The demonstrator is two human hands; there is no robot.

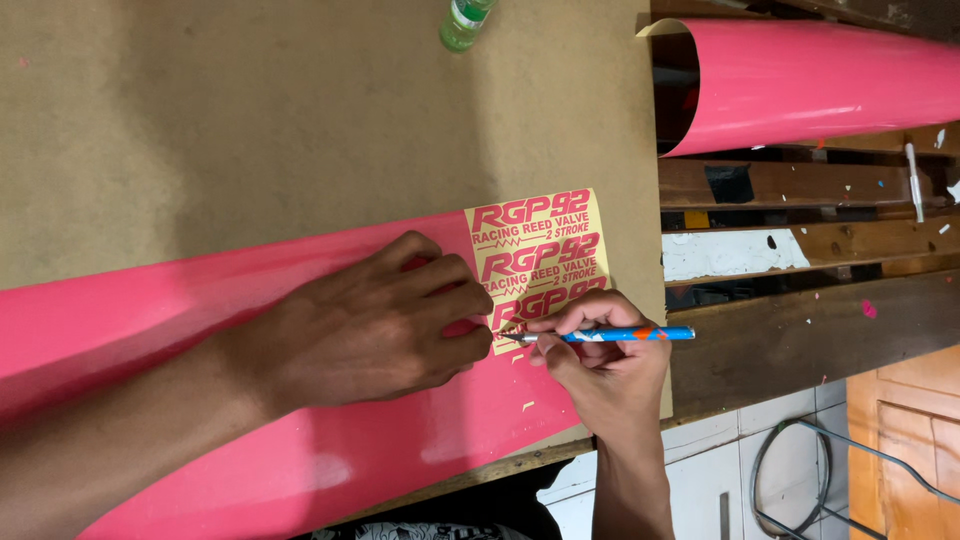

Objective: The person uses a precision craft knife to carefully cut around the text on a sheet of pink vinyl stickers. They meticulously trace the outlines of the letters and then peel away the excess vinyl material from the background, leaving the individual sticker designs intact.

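Note:
A glossy pink vinyl sheet (300, 440) lies across a brown board. At its right end the pink layer is peeled away, leaving a yellow backing patch (545, 255) with rows of pink cut-out lettering. My left hand (375, 320) presses flat on the pink sheet just left of that patch, fingertips at its edge. My right hand (610, 370) holds a thin blue craft knife (610, 335) like a pen, its tip touching the lower left of the yellow patch, close to my left fingers.
The brown board (250, 110) fills the upper left; a green bottle (463, 22) stands at its far edge. A curled pink vinyl roll (820, 80) rests on wooden slats (800, 185) at right. A white pen-like tool (913, 180) lies there. White tiles and a metal frame (800, 470) show below.

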